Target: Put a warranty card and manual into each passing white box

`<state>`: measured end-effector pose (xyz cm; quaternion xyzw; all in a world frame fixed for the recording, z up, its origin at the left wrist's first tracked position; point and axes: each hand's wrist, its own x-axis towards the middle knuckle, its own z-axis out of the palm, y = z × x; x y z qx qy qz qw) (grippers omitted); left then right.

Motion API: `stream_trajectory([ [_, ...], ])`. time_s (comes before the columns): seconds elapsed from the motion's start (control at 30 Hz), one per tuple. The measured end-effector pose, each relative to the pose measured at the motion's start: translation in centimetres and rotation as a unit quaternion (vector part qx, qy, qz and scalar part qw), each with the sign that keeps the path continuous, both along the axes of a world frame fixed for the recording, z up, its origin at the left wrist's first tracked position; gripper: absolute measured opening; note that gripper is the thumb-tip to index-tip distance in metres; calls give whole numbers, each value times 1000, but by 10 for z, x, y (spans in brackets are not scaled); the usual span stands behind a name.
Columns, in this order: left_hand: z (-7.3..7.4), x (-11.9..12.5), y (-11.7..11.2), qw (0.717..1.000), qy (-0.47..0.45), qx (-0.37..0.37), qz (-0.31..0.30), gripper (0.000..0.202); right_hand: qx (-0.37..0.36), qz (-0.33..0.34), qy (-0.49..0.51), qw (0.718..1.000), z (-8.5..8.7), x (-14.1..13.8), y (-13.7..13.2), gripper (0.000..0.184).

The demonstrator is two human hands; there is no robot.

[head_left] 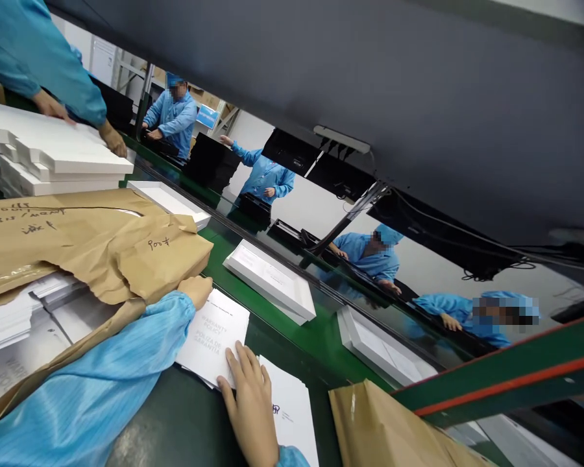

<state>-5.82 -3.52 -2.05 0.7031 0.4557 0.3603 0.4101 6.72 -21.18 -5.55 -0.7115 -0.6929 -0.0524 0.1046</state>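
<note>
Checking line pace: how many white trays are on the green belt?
3. One tray sits by the brown paper wrap, one in the middle, one nearest the paper bag. Others may be hidden further up the belt.

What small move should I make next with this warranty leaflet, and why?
Probably pinch the warranty leaflet at its near edge with the right hand and lift it. That hand lies flat on it, not gripping. The left hand rests at its far corner, and a white tray sits on the green belt beside it.
</note>
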Motion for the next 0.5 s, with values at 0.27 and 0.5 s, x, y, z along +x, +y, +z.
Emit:
stream_trajectory([
  [0.27,18,-4,-2,996,34,44,-71,21,23,-9,-44,999,0,-4,-2,38],
  [0.5,26,10,-19,970,-13,-34,-242,40,16,-26,-9,1000,3,-12,-3,39],
])
